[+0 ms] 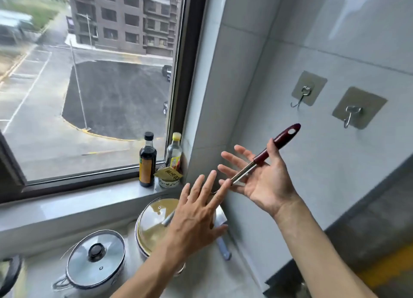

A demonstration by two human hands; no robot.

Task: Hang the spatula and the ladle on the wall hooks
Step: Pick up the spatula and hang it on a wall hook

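Large window (pixel 89 74) with a dark frame, filling the upper left and looking onto a paved lot and a brown apartment block. Pale grey tiled wall (pixel 324 40) to the right, meeting the window at a corner. Grey stone sill (pixel 67 206) below the glass; beneath it the pale surface (pixel 241 282).

Round cream pot with a glass lid (pixel 154 221) on the surface, partly hidden by the left hand. Smaller white pot with a glass lid and black knob (pixel 96 256) to its left, close beside it. Dark sauce bottle with a black cap and orange label (pixel 147 161) and clear bottle with a yellow cap (pixel 174 154), both upright on the sill near the corner, with a small foil-lidded cup (pixel 168 178) in front of them.

Right hand (pixel 266 177), palm up with the fingers spread; its grip is loose, the thumb alone pressing the utensil with a dark red handle and steel shaft (pixel 263 155) across the palm. The handle end, with its hanging hole, points up and right towards the wall, below the hooks and apart from them. The working end is hidden behind the left hand, so spatula or ladle cannot be told.

Left hand (pixel 196 212), back up, fingers extended and open, holding nothing; its fingertips lie at the steel shaft.

Two steel hooks on clear adhesive pads, the left hook (pixel 301 95) and the right hook (pixel 353 115), side by side on the wall, both bare.
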